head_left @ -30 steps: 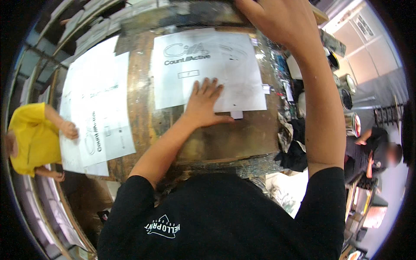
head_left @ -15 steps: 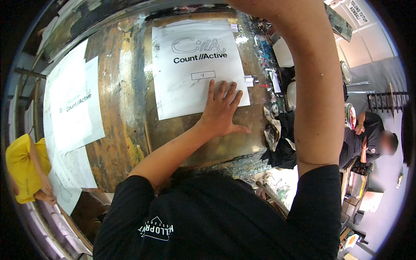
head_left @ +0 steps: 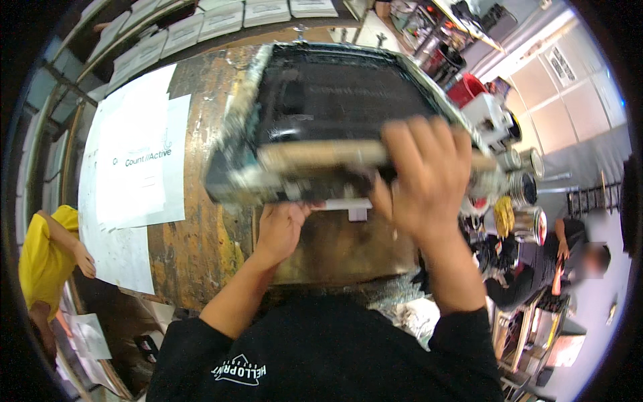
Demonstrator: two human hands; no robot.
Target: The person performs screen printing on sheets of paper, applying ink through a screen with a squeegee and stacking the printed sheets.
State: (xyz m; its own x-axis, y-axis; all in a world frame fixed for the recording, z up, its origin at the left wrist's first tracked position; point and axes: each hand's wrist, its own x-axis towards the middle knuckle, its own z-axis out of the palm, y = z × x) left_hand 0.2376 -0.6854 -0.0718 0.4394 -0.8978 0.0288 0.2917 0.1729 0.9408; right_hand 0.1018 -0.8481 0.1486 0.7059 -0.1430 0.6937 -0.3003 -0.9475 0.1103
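Observation:
A screen-printing frame [head_left: 231,184] with dark, wet-looking mesh [head_left: 315,100] stands over the near middle of the table, its near side blurred. Along that side lies a squeegee [head_left: 321,155] with a pale wooden handle. My right hand [head_left: 429,177] is closed over the handle's right part, its fingers curled and smeared by motion. At the frame's near edge, lower left of the squeegee, is my left hand [head_left: 280,231]; its fingertips are partly hidden under the edge. Just right of them a white strip of paper [head_left: 345,204] with a small tab shows below the frame.
Printed white sheets [head_left: 134,154] lie stacked on the left of the stained wooden table [head_left: 201,254]. Paint tins [head_left: 529,224] and a red bucket [head_left: 465,90] stand to the right. A person in yellow [head_left: 50,248] is at the left, another in dark clothes [head_left: 569,234] at the right.
The screen frame has come down over the sheet, which is now mostly covered. My right hand has dropped from overhead onto the squeegee. My left hand has moved left and down, off its flat spread.

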